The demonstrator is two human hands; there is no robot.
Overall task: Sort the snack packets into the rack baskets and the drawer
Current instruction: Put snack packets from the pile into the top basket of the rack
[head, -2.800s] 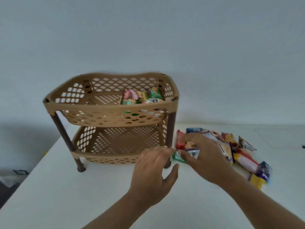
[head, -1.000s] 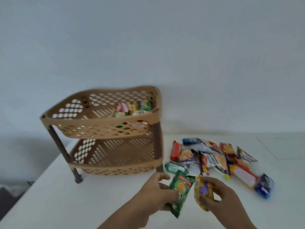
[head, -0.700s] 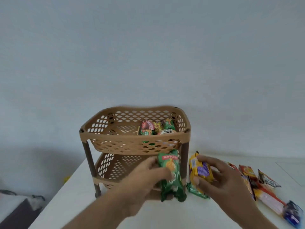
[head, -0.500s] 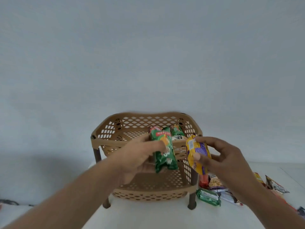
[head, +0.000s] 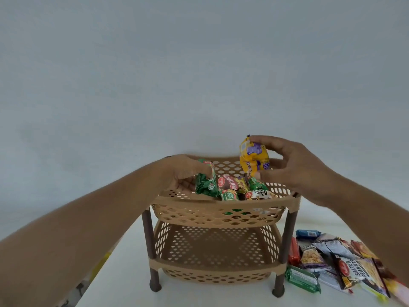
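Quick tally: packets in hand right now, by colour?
green packet, in left hand: 1
yellow packet, in right hand: 1
Total held: 2
Loose packets in the top basket and on the table are not counted.

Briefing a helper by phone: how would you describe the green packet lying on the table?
Find the tan two-tier rack on the white table; a pile of packets lies to its right. The green packet sits beside the rack's front right leg, the only green wrapper in that pile.
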